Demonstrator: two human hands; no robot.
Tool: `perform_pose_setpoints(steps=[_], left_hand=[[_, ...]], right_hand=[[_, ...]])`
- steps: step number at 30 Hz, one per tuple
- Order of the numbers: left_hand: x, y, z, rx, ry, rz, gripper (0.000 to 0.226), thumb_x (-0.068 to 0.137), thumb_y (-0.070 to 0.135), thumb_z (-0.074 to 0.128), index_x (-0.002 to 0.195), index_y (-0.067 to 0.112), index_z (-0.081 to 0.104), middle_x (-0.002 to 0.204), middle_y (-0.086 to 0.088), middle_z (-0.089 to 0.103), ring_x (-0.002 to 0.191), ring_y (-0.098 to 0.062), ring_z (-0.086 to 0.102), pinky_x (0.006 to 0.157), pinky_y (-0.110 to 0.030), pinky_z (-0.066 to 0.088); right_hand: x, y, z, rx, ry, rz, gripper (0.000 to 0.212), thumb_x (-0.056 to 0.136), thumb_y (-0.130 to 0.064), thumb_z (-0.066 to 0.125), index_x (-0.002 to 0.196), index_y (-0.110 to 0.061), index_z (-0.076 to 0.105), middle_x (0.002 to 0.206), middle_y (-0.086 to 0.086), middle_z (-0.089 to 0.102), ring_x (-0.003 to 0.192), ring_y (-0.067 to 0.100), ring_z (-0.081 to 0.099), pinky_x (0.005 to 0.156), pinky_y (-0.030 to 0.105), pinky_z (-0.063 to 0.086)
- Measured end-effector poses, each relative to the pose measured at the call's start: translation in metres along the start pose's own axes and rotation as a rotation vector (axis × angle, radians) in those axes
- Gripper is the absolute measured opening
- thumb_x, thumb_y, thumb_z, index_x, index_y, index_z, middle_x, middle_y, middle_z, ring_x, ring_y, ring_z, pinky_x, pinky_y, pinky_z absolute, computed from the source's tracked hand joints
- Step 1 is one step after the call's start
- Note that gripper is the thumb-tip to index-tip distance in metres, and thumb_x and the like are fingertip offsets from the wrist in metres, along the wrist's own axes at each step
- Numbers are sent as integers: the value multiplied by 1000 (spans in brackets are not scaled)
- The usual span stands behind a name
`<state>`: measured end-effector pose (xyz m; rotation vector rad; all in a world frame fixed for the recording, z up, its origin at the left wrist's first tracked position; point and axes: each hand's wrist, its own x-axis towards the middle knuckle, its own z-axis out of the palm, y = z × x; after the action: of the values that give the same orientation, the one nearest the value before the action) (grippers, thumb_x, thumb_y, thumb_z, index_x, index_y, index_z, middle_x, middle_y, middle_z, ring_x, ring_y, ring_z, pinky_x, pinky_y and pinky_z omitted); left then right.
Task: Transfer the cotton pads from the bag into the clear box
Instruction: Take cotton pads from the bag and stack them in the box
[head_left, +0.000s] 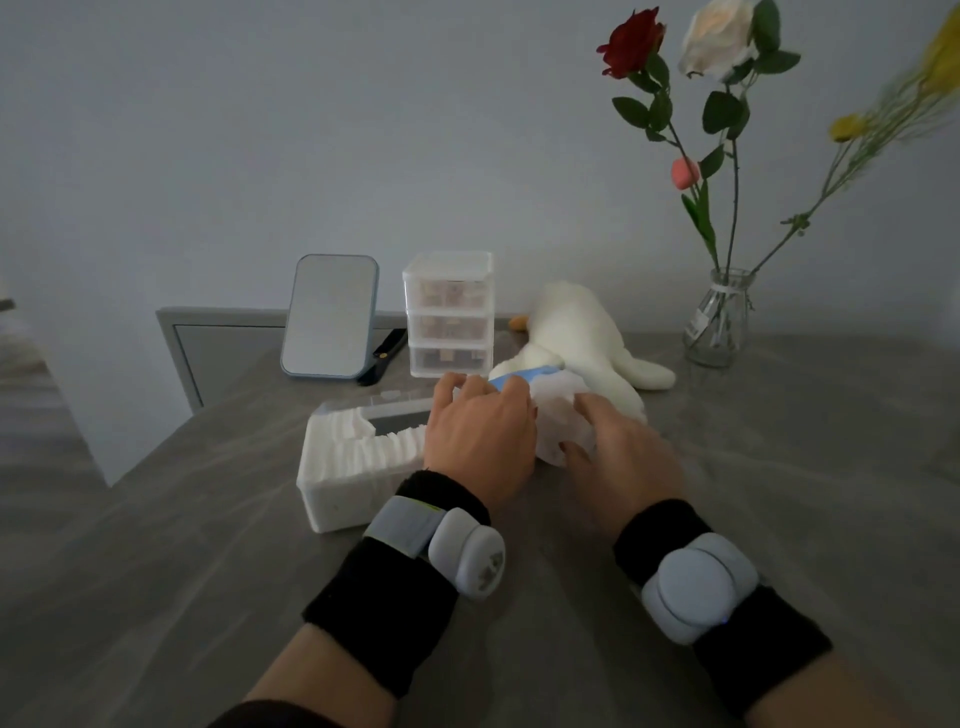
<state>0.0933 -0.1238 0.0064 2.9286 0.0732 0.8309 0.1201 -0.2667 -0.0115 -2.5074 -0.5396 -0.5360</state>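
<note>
The clear box (332, 499) lies open on the grey table, left of my hands, with rows of white cotton pads (363, 452) standing in it. Just right of the box sits the crumpled white bag (558, 410) with a blue strip along its top. My left hand (478, 436) grips the bag's left side near the blue strip, fingers curled over it. My right hand (618, 457) holds the bag's right side, fingers curled into the plastic. What is inside the bag is hidden.
A blue-framed mirror (330, 317) and a small clear drawer unit (449, 314) stand behind the box. A white plush toy (587, 338) lies behind the bag. A glass vase (719, 322) with flowers stands at the back right. The table edge (150, 457) runs diagonally at left.
</note>
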Motion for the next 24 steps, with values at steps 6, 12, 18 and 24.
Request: perform_pose_setpoints(steps=[6,12,18,24], left_hand=[[-3,-2,-4,9,5,3,18,100,30,36,93,23,50,87,1,65,94,-22,57,110,-44,27],[-5,2,-4,-6,19,19,17,99,27,37,97,21,53,90,-1,67,97,-24,57,110,-42,25],[-8,3,-2,-39,41,25,13,97,24,41,91,22,52,82,1,65,90,-23,59,105,-39,26],[-9,4,-4,-45,31,26,13,98,25,41,92,21,52,83,-1,66,92,-24,58,106,-39,26]], right_hand=[[3,7,0,8,142,-39,27,90,-25,59,116,-22,66,100,6,69,94,30,62,76,42,52],[6,5,2,-168,259,-59,19,75,-27,76,93,-18,75,93,7,47,90,31,44,69,38,45],[1,4,5,-206,173,43,20,82,-36,67,102,-39,71,138,-2,41,116,27,25,97,44,29],[2,6,6,-160,218,35,11,72,-27,76,83,-31,74,126,-1,52,112,27,31,92,45,31]])
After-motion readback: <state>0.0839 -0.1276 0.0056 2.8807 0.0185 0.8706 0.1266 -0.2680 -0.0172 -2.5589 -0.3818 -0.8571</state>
